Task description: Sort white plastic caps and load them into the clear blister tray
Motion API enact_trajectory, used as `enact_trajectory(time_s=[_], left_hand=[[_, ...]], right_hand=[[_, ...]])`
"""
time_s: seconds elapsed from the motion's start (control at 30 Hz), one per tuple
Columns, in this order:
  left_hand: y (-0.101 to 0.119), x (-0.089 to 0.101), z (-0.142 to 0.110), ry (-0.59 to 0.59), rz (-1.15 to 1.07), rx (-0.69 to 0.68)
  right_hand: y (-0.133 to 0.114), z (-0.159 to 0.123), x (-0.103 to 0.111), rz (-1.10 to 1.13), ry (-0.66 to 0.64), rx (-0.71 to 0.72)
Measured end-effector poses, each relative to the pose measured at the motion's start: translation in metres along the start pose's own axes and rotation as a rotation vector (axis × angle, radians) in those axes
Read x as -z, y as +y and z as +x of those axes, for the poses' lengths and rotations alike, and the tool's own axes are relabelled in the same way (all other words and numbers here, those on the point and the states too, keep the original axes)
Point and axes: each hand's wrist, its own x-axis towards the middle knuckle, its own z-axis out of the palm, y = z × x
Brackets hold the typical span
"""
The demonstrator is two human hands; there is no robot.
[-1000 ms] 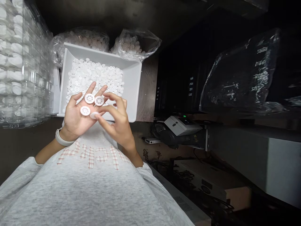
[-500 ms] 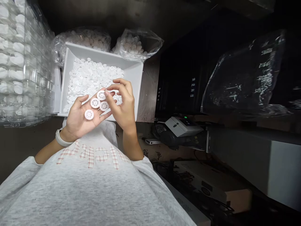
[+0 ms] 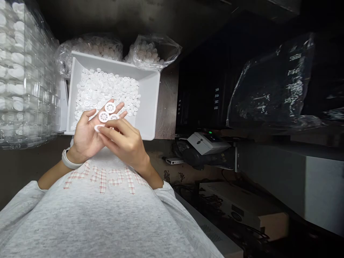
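My left hand is turned palm up with its fingers spread, over the near edge of the white tray. Three small white spoked plastic wheels lie together on its fingers; one is partly covered by my other hand. Thumb and fingertips of my right hand are closed on another white wheel, tilted up above the left palm. Behind both hands, the tray holds a heap of similar small white parts.
Clear plastic bags of pale parts sit behind the tray. On the left rises a stack of clear blister trays with white pieces. A grey box-shaped device with a green light and black plastic sheeting are on the right.
My right hand has come down and left from the fingertips to the left palm and pinched the wheel lying there. The other wheels remain on the left fingers.
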Motion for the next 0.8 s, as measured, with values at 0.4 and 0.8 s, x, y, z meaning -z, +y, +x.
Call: enact_trajectory(time_s=[0.4,0.8], left_hand=[[0.002,0.0,-0.007,-0.092,0.027,-0.038],[0.004,-0.003,-0.008,-0.079,0.011,-0.016]], right_hand=[[0.042,-0.011,0.014,-0.012,0.146,0.025],[0.025,-0.014,0.038,0.459,0.243,-0.178]])
